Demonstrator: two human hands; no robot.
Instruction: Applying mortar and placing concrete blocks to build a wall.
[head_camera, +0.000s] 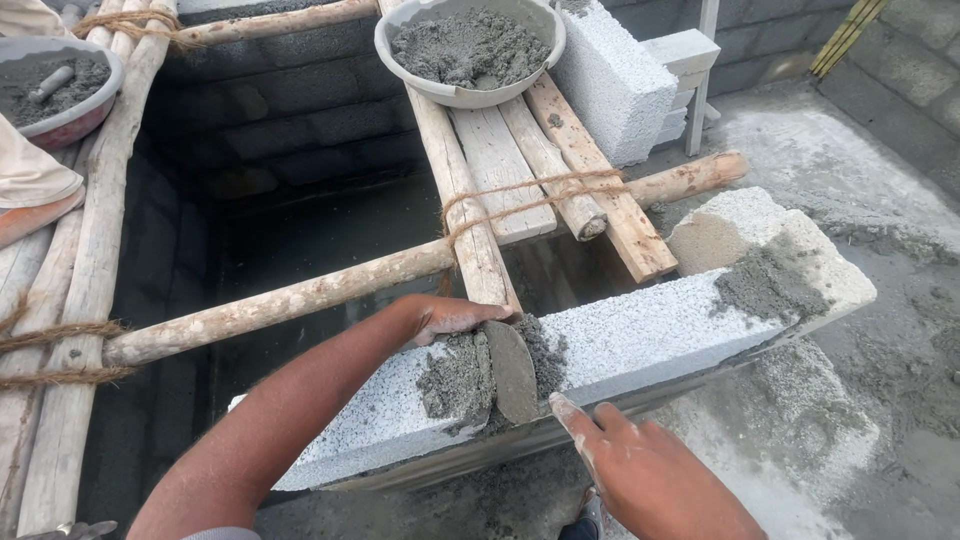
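The trowel (510, 370) lies blade-down on a heap of wet grey mortar (460, 378), which sits on the top face of a long pale block (650, 335). The block runs aslant from lower left to upper right, set on the wall top. The left hand (450, 318) is clenched around the trowel's handle at the far edge of the block, the arm reaching in from the lower left. The right hand (650, 475) holds nothing; its forefinger is stretched out and touches the near edge of the block just beside the mortar, the tip smeared with grey.

Farther along the block lies a second patch of mortar (765, 285), near the right end. Behind the block, several planks (520, 165) rest on a round pole (300, 295) that crosses a dark pit; rope (530, 195) ties them together. On the far end of the planks stands a pan (470, 50) full of mortar, with another pale block (615, 80) upright just beside it. At the left, more poles (80, 250) run upright in the view, bound with rope, and a second pan (60, 85) of mortar rests at the upper left corner. Rough concrete floor (880, 380) spreads to the right.
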